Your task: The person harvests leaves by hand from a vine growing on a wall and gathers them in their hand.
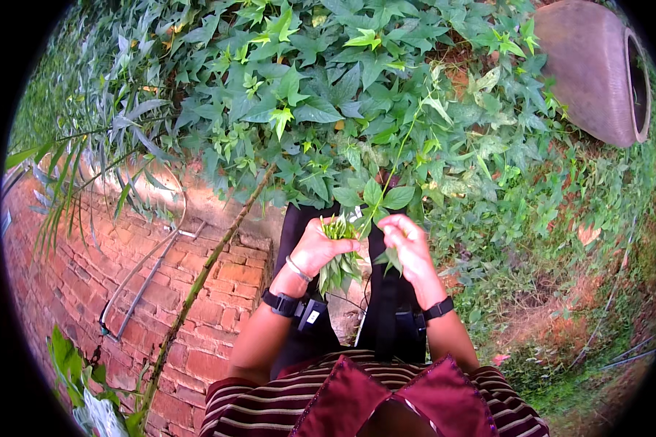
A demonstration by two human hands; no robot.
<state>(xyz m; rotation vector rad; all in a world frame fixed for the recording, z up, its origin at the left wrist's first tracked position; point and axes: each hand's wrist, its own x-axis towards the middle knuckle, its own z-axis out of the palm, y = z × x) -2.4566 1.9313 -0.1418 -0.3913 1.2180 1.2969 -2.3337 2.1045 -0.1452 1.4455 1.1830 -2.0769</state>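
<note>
Leaves (338, 272) clasped in left hand (318, 250), right hand (410, 245) curled round leaf (389, 259), vine (372, 195) crossing gap

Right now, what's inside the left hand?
The left hand holds a bunch of green leaves, visible above and below its thumb; the part behind the thumb is covered.

Daylight: bright, soft over most of the view.
Vine leaves (313, 109): mid-green, a few tips lit yellow-green.
Leaf bunch (339, 273): well lit, fine edges slightly soft.
Right hand (410, 244): mine; pale highlights on the fingers.
Trousers (293, 223): mine; near black, folds lost.
Clay pot (587, 73): mouth in deep shadow.
Brick paving (204, 306): courses bend toward my left.
Rim: fisheye curve, softer detail, black corners.
</note>
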